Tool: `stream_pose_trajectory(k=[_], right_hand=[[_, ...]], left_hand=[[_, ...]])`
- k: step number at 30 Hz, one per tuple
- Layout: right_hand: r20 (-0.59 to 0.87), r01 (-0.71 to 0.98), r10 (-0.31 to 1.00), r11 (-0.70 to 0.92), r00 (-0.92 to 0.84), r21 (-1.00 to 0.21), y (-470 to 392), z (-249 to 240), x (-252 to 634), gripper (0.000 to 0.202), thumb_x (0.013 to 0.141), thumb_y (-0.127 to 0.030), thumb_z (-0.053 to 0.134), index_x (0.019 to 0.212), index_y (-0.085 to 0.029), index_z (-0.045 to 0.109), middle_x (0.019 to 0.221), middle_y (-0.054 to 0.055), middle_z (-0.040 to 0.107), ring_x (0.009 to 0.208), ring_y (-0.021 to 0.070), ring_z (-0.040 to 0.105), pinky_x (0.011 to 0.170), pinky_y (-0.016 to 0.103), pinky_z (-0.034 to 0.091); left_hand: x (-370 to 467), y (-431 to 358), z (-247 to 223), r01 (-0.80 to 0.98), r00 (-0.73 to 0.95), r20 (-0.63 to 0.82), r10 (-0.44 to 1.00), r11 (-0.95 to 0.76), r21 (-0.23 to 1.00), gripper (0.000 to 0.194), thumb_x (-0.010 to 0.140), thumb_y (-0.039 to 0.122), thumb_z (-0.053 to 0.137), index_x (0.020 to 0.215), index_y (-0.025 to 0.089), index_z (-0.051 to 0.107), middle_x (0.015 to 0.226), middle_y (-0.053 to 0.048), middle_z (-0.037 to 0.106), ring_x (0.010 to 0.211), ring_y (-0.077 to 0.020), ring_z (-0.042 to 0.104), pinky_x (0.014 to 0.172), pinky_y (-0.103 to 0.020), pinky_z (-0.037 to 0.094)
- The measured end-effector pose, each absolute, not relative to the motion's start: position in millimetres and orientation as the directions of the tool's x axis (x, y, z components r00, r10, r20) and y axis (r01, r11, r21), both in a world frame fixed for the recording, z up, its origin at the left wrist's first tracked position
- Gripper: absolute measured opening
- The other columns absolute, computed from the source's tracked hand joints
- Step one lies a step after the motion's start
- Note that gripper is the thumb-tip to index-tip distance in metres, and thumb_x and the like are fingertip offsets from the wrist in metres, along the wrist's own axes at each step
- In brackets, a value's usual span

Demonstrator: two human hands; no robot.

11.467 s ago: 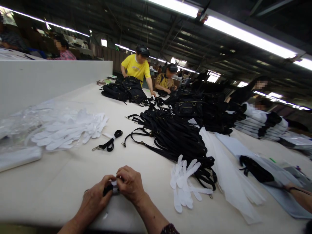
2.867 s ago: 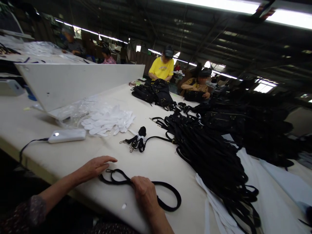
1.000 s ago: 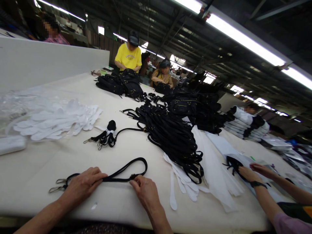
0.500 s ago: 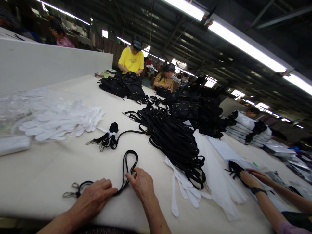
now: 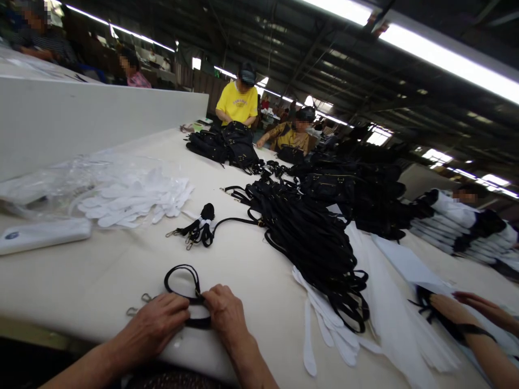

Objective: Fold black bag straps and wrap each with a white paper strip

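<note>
A thin black strap (image 5: 167, 276) lies looped on the pale table in front of me. My left hand (image 5: 164, 319) is closed over its left part, close to two metal snap hooks (image 5: 138, 306) at the strap's ends. With fingers bent round the strap, my right hand (image 5: 224, 310) grips the other side of the loops. Beyond them rests a bundle of folded black straps (image 5: 205, 224) with a white band round it and metal hooks. To the right spreads a big pile of black straps (image 5: 302, 232).
White paper strips (image 5: 320, 324) lie beside the strap pile. More white strips (image 5: 133, 197) sit on clear plastic at left, near a white roll (image 5: 46, 235). Black bags (image 5: 227, 146) are heaped at the back. A co-worker's hands (image 5: 450, 308) work at far right.
The strap's loop has been folded over to the left, and my hands have come closer together. The whole view has shifted, so the table's things appear farther right.
</note>
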State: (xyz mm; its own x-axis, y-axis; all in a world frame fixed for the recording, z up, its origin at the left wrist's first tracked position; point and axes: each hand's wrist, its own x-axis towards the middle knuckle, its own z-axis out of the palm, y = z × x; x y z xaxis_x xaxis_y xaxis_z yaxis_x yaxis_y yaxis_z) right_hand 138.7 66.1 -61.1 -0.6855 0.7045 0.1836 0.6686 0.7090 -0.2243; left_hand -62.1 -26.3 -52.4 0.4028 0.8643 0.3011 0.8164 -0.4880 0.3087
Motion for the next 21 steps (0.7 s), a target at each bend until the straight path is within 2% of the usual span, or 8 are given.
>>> stream_pose_trajectory(k=[3,6,8,11,14,17,19,21], right_hand=[[0.158,0.644,0.674,0.738,-0.722,-0.201,68,-56,140,0.015,0.09,-0.019,0.06,0.098,-0.031,0.064,0.089,-0.002,0.067,0.082,0.0168,0.059,0.055,0.024,0.035],[0.117,0.583,0.611,0.786,-0.783,-0.206,70,-50,143,0.017,0.091,-0.018,0.059,0.1,-0.031,0.064,0.093,-0.003,0.068,0.084,0.0161,0.06,0.056,0.024,0.036],[0.091,0.566,0.601,0.786,-0.794,-0.25,72,-47,146,0.017,0.092,-0.02,0.058,0.102,-0.032,0.064,0.095,-0.004,0.068,0.086,0.0154,0.06,0.059,0.023,0.038],[0.064,0.596,0.648,0.73,-0.759,-0.334,70,-41,149,0.015,0.093,-0.022,0.059,0.102,-0.032,0.065,0.095,-0.004,0.068,0.088,0.0146,0.061,0.067,0.023,0.043],[0.065,0.625,0.697,0.677,-0.715,-0.387,62,-36,148,0.01,0.092,-0.032,0.062,0.101,-0.029,0.064,0.094,-0.002,0.067,0.089,0.0165,0.061,0.074,0.025,0.045],[0.092,0.635,0.708,0.677,-0.701,-0.371,51,-36,146,0.039,0.079,-0.048,0.075,0.109,-0.027,0.061,0.102,0.001,0.066,0.092,0.022,0.059,0.078,0.032,0.046],[0.126,0.636,0.705,0.691,-0.698,-0.343,46,-41,145,0.046,0.077,-0.043,0.077,0.115,-0.026,0.058,0.105,0.003,0.066,0.093,0.023,0.058,0.08,0.034,0.046],[0.163,0.637,0.705,0.699,-0.69,-0.326,45,-49,144,0.036,0.083,-0.033,0.072,0.115,-0.026,0.058,0.102,0.002,0.067,0.092,0.0214,0.058,0.079,0.032,0.044]], left_hand=[[-71,-22,-41,0.848,0.425,0.314,0.849,-0.495,0.189,0.02,0.09,0.015,0.049,0.093,0.026,0.064,0.139,-0.003,0.057,0.134,-0.0269,0.044,0.11,-0.048,0.034],[-74,-10,-27,0.826,0.499,0.238,0.833,-0.541,0.162,0.014,0.086,0.017,0.054,0.091,0.025,0.063,0.148,-0.002,0.048,0.147,-0.0312,0.023,0.117,-0.054,0.019],[-75,-2,-21,0.806,0.525,0.183,0.831,-0.554,0.206,0.014,0.086,0.019,0.054,0.095,0.025,0.062,0.139,-0.004,0.056,0.141,-0.0294,0.035,0.118,-0.054,0.018],[-73,3,-19,0.814,0.491,0.151,0.858,-0.514,0.269,0.015,0.089,0.019,0.051,0.096,0.025,0.062,0.112,-0.003,0.066,0.111,-0.0219,0.058,0.117,-0.054,0.018],[-69,2,-25,0.834,0.457,0.159,0.875,-0.483,0.268,0.015,0.091,0.02,0.049,0.093,0.025,0.062,0.1,-0.002,0.066,0.097,-0.0193,0.06,0.115,-0.053,0.024],[-65,-2,-37,0.847,0.417,0.226,0.88,-0.466,0.255,0.014,0.092,0.019,0.05,0.092,0.024,0.063,0.099,-0.002,0.066,0.094,-0.0189,0.059,0.113,-0.052,0.026],[-63,-4,-43,0.848,0.386,0.293,0.875,-0.461,0.261,0.013,0.092,0.02,0.051,0.092,0.024,0.063,0.098,-0.002,0.066,0.094,-0.0187,0.059,0.112,-0.051,0.027],[-63,-6,-47,0.843,0.366,0.335,0.868,-0.462,0.274,0.013,0.092,0.02,0.051,0.093,0.025,0.063,0.1,-0.001,0.067,0.095,-0.0184,0.06,0.112,-0.049,0.028]])
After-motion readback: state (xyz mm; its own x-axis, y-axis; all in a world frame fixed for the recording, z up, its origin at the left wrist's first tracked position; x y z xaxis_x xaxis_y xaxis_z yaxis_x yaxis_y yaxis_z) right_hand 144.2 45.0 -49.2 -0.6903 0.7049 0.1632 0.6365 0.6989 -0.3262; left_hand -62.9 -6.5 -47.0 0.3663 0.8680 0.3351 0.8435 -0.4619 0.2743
